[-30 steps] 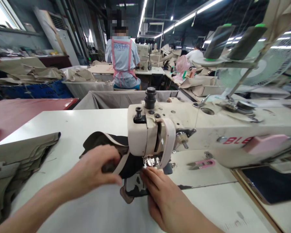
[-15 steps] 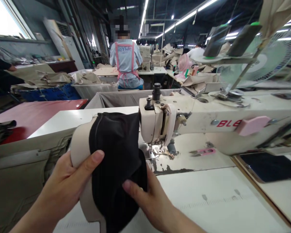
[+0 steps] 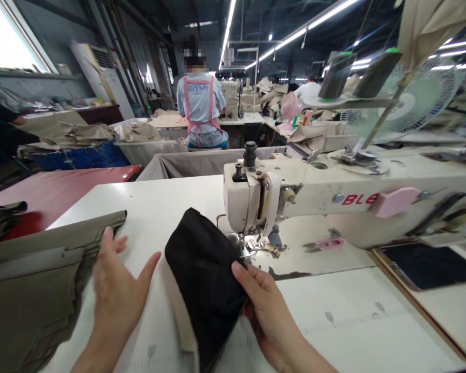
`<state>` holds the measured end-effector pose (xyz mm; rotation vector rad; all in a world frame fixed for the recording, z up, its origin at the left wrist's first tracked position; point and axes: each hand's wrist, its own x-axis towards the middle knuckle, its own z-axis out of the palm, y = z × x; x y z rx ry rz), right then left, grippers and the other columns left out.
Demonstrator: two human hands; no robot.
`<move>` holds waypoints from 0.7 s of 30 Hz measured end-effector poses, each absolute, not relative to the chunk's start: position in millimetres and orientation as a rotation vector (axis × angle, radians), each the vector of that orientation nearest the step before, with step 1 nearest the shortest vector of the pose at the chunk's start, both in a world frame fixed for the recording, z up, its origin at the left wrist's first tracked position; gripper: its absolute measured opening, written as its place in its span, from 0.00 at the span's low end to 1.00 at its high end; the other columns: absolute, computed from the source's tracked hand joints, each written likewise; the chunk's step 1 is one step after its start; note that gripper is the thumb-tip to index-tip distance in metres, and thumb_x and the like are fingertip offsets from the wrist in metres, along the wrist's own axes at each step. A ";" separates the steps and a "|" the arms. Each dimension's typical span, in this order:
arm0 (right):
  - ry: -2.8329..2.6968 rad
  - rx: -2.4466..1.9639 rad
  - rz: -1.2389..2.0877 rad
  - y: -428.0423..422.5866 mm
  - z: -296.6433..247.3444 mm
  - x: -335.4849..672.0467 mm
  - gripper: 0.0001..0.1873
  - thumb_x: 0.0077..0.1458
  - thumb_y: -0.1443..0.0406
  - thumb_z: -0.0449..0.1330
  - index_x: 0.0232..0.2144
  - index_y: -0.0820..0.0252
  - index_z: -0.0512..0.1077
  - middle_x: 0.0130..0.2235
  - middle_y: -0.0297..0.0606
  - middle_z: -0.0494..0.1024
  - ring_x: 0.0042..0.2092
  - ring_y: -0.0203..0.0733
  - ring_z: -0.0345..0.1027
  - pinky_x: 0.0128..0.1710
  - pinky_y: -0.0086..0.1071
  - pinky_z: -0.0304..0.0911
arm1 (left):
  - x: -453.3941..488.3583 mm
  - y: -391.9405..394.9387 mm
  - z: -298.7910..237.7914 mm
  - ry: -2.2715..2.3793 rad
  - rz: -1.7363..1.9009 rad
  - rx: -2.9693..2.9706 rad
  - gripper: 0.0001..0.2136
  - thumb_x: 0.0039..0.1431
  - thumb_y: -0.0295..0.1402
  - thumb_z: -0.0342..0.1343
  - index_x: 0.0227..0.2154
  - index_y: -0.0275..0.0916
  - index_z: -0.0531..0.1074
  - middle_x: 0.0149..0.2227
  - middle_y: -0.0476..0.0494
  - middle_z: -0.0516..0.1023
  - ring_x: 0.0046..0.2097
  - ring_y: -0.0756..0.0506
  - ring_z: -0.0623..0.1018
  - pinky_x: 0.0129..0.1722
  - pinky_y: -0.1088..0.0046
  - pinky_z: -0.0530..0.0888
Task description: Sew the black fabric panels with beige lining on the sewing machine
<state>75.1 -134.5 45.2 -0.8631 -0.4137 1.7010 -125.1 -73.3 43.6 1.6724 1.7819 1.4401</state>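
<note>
A black fabric piece with a beige edge [image 3: 207, 282] is gripped along its right side by my right hand [image 3: 270, 311], thumb on top. It hangs tilted over the white table, just left of and in front of the sewing machine's needle area [image 3: 256, 241]. My left hand [image 3: 118, 290] is apart from the fabric, fingers and thumb spread, holding nothing. Beside it on the left lies a stack of olive-grey cut fabric pieces [image 3: 31, 290]. The fingers of my right hand are partly hidden behind the fabric.
The sewing machine [image 3: 314, 191] fills the right side, with pink-handled thread snips [image 3: 324, 244] on its bed. A dark-screened phone [image 3: 431, 265] lies at the right. Two thread cones [image 3: 336, 75] stand above. Ahead, a person in a pink-strapped apron [image 3: 200, 103] sits facing away.
My left hand has let go of the fabric's beige edge and moved left, opening. My right hand keeps its hold, and the fabric has turned and shifted right.
</note>
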 end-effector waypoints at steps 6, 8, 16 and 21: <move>-0.443 -0.550 1.660 -140.2 46.8 80.3 0.10 0.52 0.60 0.61 0.34 0.57 0.79 0.35 0.37 0.79 0.38 0.43 0.72 0.34 0.32 0.68 | -79.3 -116.3 61.6 1.018 1.219 2.447 0.17 0.62 0.26 0.49 0.51 0.46 0.70 0.45 0.46 0.72 0.45 0.51 0.74 0.44 0.82 0.71; -0.531 -0.505 1.608 -145.5 42.5 76.6 0.09 0.49 0.65 0.61 0.35 0.53 0.79 0.37 0.35 0.79 0.40 0.42 0.72 0.36 0.31 0.68 | -68.3 -118.3 63.2 1.070 1.233 2.295 0.16 0.63 0.26 0.48 0.50 0.47 0.71 0.44 0.48 0.72 0.44 0.53 0.74 0.43 0.86 0.71; -1.000 -0.830 0.994 -147.3 23.7 74.8 0.19 0.50 0.76 0.62 0.38 0.44 0.77 0.40 0.29 0.79 0.40 0.35 0.72 0.41 0.24 0.66 | -55.9 -116.7 54.5 1.085 1.389 1.998 0.10 0.56 0.24 0.57 0.38 0.45 0.73 0.38 0.53 0.76 0.40 0.54 0.77 0.42 0.88 0.73; -1.298 -0.950 0.604 -141.5 34.0 86.9 0.14 0.50 0.76 0.59 0.33 0.55 0.77 0.34 0.35 0.79 0.36 0.37 0.73 0.36 0.25 0.67 | -55.0 -114.4 60.7 1.073 1.345 2.262 0.09 0.56 0.22 0.56 0.37 0.43 0.74 0.39 0.51 0.78 0.40 0.54 0.78 0.42 0.86 0.74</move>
